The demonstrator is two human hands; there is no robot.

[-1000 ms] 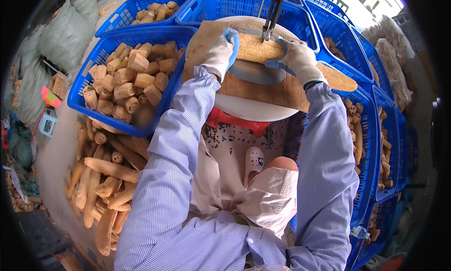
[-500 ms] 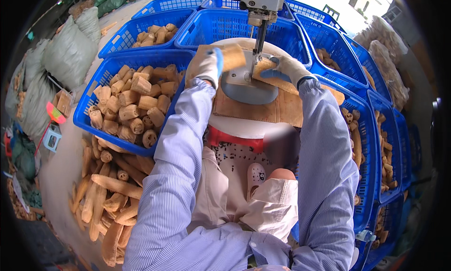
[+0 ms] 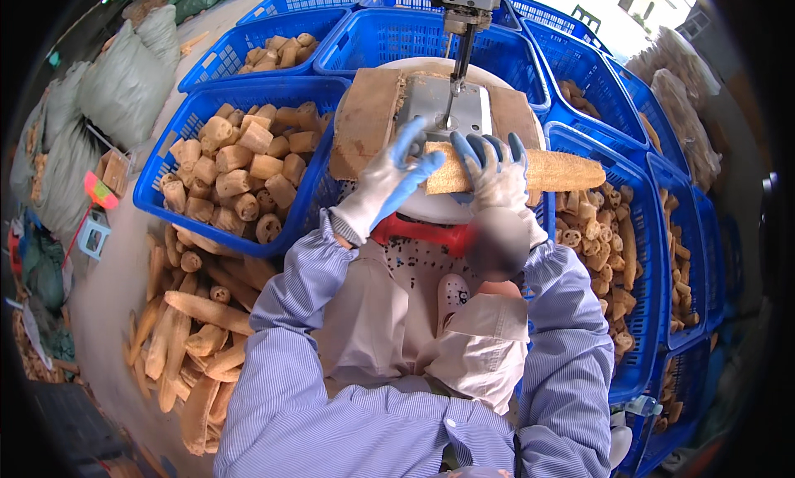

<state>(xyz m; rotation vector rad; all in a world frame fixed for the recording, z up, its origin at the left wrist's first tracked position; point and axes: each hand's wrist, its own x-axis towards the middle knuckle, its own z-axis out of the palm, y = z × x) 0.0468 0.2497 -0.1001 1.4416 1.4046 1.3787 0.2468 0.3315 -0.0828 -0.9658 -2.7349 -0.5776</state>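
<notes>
A long tan loofah (image 3: 567,171) lies crosswise at the near edge of the work table, its cut end to the left. My right hand (image 3: 503,178), in a white glove with blue fingertips, grips it from above near that end. My left hand (image 3: 377,192), gloved the same way, is open beside the cut end, thumb and fingers apart with nothing between them; whether the thumb touches the loofah I cannot tell. Just beyond both hands, a machine's metal rod (image 3: 458,68) comes down to a metal plate (image 3: 470,113) set among brown boards (image 3: 364,118).
A blue basket (image 3: 149,198) of cut loofah pieces (image 3: 233,161) stands left, with a pile of whole loofahs (image 3: 186,337) below it. More blue baskets (image 3: 654,312) line the right and far sides. A red bar (image 3: 422,232) runs under the table. Pale sacks (image 3: 128,84) lie far left.
The short cut piece has left my left hand, which has drawn nearer and spread its fingers. My right hand has pulled the long loofah away from the rod, toward me.
</notes>
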